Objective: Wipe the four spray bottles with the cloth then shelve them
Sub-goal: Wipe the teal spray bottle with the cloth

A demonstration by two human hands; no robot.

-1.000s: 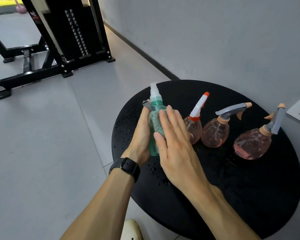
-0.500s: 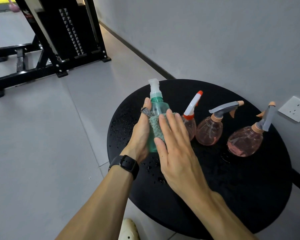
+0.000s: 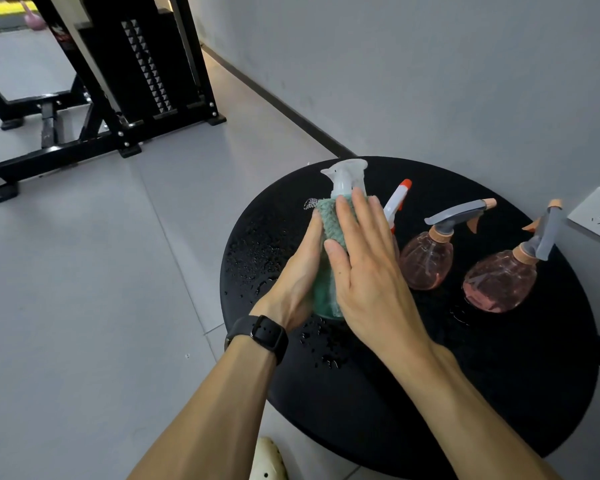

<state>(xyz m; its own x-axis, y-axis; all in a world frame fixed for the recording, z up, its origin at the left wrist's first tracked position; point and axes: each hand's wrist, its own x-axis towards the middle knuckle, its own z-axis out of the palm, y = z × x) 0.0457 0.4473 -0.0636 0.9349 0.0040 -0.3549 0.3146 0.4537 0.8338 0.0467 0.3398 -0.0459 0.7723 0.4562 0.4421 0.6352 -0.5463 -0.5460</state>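
A: Entry, head view. Your right hand (image 3: 364, 268) lay flat with fingers straight, pressing the green cloth (image 3: 329, 230) against the teal bottle (image 3: 321, 296).

B: And my left hand (image 3: 297, 271)?

A: It held the bottle's left side, thumb up along the cloth edge. Whether your fingers curled round the far side, I could not tell. A black watch (image 3: 262, 336) sat on that wrist.

B: Where was the bottle?

A: Upright near the left edge of the round black table (image 3: 465, 393), white sprayer (image 3: 347, 176) showing above the cloth. Water droplets (image 3: 253, 251) dotted the tabletop beside it.

B: The others?

A: Three stood to your right: a white-and-orange nozzle bottle (image 3: 397, 199), mostly hidden behind your right hand, then two pink bottles, one (image 3: 428, 259) just beside it and one (image 3: 497, 284) nearest the wall socket (image 3: 598, 216).
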